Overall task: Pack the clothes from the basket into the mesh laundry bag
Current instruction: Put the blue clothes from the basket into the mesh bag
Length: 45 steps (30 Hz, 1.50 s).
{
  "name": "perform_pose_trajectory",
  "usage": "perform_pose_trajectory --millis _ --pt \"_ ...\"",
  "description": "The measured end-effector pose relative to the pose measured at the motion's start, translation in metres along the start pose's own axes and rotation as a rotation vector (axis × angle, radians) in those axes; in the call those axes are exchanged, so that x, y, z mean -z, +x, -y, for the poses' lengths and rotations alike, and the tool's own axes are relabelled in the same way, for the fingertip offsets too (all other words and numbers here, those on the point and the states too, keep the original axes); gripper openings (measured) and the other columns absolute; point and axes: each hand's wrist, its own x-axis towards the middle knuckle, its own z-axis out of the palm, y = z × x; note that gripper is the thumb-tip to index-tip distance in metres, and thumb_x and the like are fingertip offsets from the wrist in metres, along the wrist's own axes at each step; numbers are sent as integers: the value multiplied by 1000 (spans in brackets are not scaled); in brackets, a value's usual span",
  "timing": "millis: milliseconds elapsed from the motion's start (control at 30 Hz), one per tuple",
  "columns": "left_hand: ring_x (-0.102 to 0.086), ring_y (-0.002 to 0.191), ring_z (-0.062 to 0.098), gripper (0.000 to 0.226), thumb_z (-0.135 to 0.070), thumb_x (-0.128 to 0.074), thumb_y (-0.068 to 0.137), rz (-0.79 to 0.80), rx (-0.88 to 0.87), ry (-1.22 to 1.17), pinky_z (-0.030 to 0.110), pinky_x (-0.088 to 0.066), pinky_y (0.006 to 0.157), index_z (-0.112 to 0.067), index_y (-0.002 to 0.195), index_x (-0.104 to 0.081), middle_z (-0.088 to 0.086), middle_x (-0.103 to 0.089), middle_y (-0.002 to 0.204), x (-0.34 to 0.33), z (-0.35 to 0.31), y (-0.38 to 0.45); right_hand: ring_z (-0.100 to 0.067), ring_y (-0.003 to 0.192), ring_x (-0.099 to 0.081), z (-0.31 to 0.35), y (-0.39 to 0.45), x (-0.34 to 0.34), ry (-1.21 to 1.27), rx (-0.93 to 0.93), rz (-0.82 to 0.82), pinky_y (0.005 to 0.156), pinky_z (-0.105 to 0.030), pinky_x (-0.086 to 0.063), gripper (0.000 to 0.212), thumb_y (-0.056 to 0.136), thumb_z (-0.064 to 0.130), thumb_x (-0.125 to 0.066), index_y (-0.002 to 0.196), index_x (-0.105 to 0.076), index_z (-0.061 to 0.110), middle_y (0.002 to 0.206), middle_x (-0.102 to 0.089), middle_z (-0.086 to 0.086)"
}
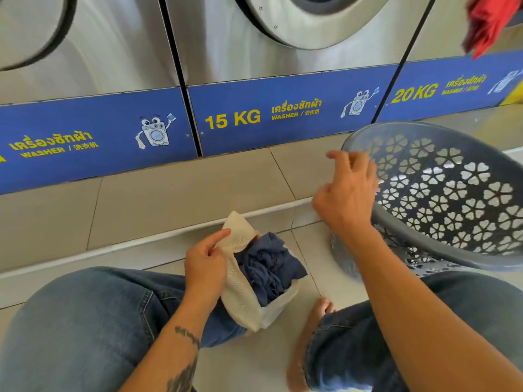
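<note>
A cream mesh laundry bag (pixel 240 290) stands open on the floor between my knees, with dark blue clothes (pixel 268 267) bunched inside it. My left hand (pixel 205 264) pinches the bag's upper rim and holds it open. My right hand (pixel 346 193) hovers with spread fingers, holding nothing, just left of the grey plastic basket (pixel 441 193). The basket lies tipped on its side at the right, its mouth toward me; no clothes show inside it.
A row of steel washers with blue base panels (pixel 283 111) fills the background behind a tiled step (pixel 169 193). A red cloth (pixel 489 24) hangs at the top right. My jeans-clad knees (pixel 85 321) and a bare foot (pixel 314 332) flank the bag.
</note>
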Motion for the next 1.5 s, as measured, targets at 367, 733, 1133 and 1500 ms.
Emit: perform_pose_trajectory --millis 367,733,1133,1500 --pt "-48 66 18 49 4 -39 92 11 5 21 29 -42 57 -27 113 -72 -17 -61 79 -7 -7 -7 -42 97 -58 -21 1 19 -133 -156 458 71 -38 -41 26 80 19 -58 102 -52 6 106 -60 -18" --pt "-50 71 22 52 5 -40 87 32 57 -29 32 -44 63 -31 105 -73 -8 -68 81 -17 -10 -4 -32 98 -52 31 -54 4 24 290 179 81 -43 -44 51 72 10 -53 123 -53 11 113 -55 -10" --pt "-57 82 3 51 4 -43 90 47 -15 -13 15 -43 65 -38 98 -70 -8 -64 114 -11 -5 -4 -37 108 -55 -16 -113 -88 116 -21 938 74 -35 -43 43 83 17 -58 123 -47 12 122 -54 -14" --pt "-56 81 -5 49 5 -43 92 22 -62 7 2 -42 61 -34 101 -73 -15 -64 104 -17 -6 -6 -34 119 -54 -6 -126 -131 213 -133 1200 101 -40 -42 36 99 24 -42 127 -58 10 133 -59 -15"
